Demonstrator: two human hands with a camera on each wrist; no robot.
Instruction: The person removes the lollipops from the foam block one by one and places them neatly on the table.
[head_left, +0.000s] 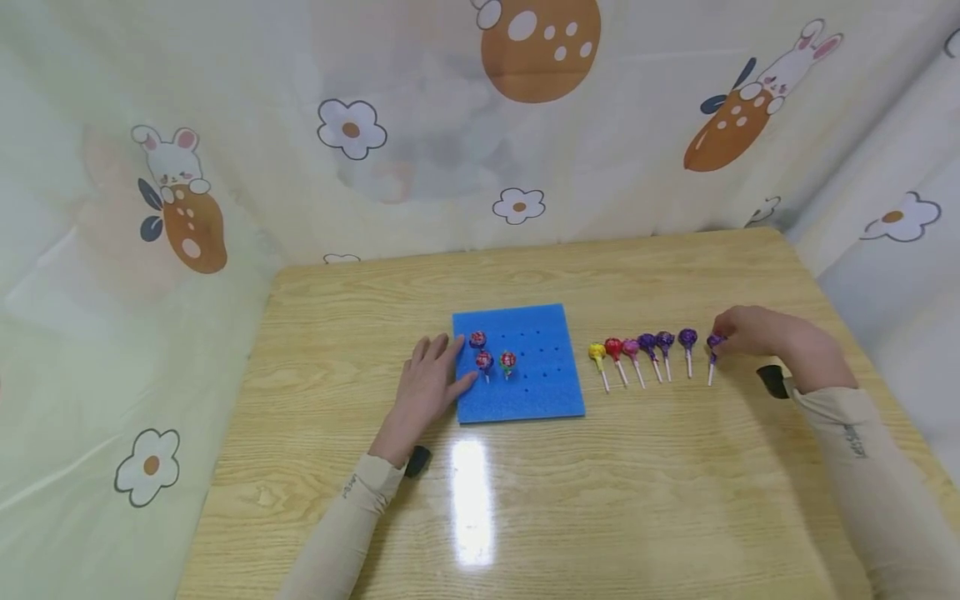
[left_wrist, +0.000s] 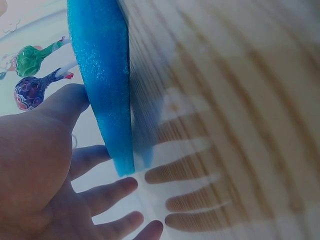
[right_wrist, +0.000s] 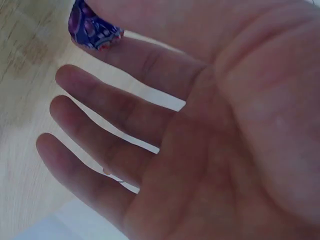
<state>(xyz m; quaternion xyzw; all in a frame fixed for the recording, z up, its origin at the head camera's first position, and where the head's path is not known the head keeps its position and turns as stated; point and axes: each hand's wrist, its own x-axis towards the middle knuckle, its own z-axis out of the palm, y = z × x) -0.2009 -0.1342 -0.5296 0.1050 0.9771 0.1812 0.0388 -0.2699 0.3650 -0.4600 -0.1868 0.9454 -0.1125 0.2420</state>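
My left hand (head_left: pixel 427 383) lies at the left edge of a blue foam board (head_left: pixel 551 396), fingers spread, thumb touching the foam. Three wrapped lollipops stand in the board: a red-and-blue one (head_left: pixel 477 339), another red-and-blue one (head_left: pixel 484 361) in front of it, and a red-and-green one (head_left: pixel 507 359) beside that. Over on the right, my right hand (head_left: pixel 757 333) pinches a purple lollipop (head_left: pixel 714 342) by its wrapped head, between thumb and index finger. In the right wrist view that wrapper (right_wrist: pixel 92 30) shows at the fingertips while the other fingers extend loosely.
A row of lollipops lies between board and right hand: yellow (head_left: pixel 597 351), red (head_left: pixel 613 347), pink (head_left: pixel 631 345) and several purple ones (head_left: pixel 687 337). Small holes dot the foam. A patterned curtain (head_left: pixel 435 192) hangs behind the wooden table (head_left: pixel 600 500).
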